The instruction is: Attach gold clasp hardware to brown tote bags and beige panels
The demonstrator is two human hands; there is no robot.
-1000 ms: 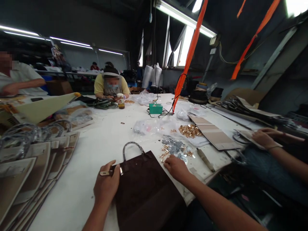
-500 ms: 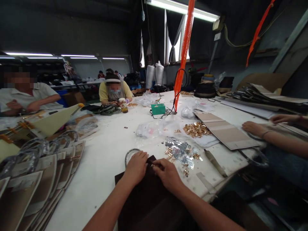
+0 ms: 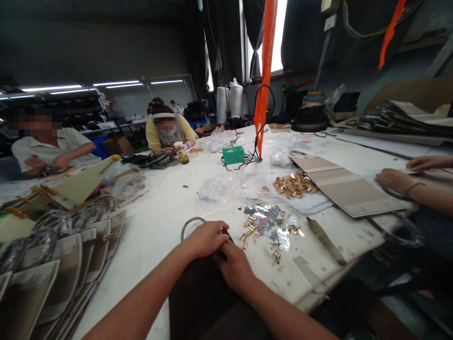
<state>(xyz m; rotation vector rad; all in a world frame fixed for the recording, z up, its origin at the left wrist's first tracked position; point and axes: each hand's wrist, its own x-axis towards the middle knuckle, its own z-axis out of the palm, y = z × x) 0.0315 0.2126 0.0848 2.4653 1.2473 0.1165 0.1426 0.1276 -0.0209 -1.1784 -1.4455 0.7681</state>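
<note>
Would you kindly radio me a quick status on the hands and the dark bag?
Left hand and right hand together at top edge of dark bag; grip partly hidden. Loose metal pieces nearby, clear of hands.

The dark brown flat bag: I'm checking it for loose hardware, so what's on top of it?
On the bag, the left hand and right hand meet near its top edge; anything beneath them is covered.
</note>
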